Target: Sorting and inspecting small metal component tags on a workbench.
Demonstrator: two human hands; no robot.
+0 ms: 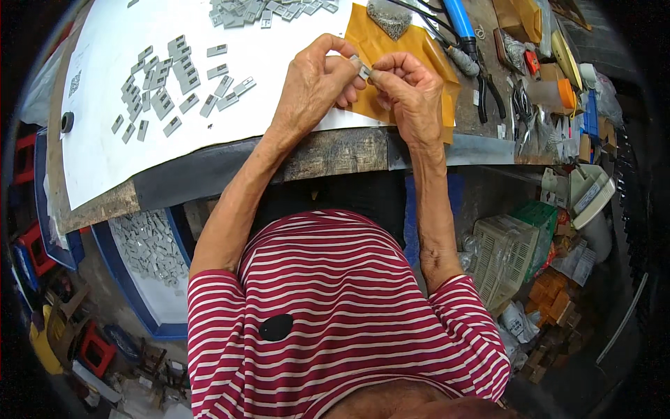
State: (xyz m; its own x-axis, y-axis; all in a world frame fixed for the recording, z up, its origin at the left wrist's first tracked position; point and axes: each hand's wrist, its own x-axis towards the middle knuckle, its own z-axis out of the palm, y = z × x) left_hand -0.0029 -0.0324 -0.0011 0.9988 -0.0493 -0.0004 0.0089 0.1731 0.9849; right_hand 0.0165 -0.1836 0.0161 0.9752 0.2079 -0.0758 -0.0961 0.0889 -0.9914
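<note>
Grey, plastic-looking and tiny: the small rectangular piece (361,68) getting the attention is held up over the worn wooden desk (342,151), right around the envelope side. The bare left hand (310,84) has its thumb and fingers closed on the left end, and the bare right hand (414,96) has its fingers narrowed to a pinch at the right end. Can't tell if some smaller bit is tucked in that right pinch; the fingers hide it.

Progress-wise, I'd call this one mid-handling, not finished. On the left, a loose spread of flat grey pieces with dark spots (186,75) lies on the big white sheet (105,84), some touching, some apart. At the far edge there's a denser heap of similar grey pieces (241,14). My guess is one lot is done and the other's waiting, but no clue which. A clear bag of tiny metal-looking bits (389,21) on the yellow-brown paper envelope (417,43) looks well filled. Near left, below the desk, a blue-rimmed tray (167,331) holds loads more grey bits, so probably plenty to go if those count.
</note>
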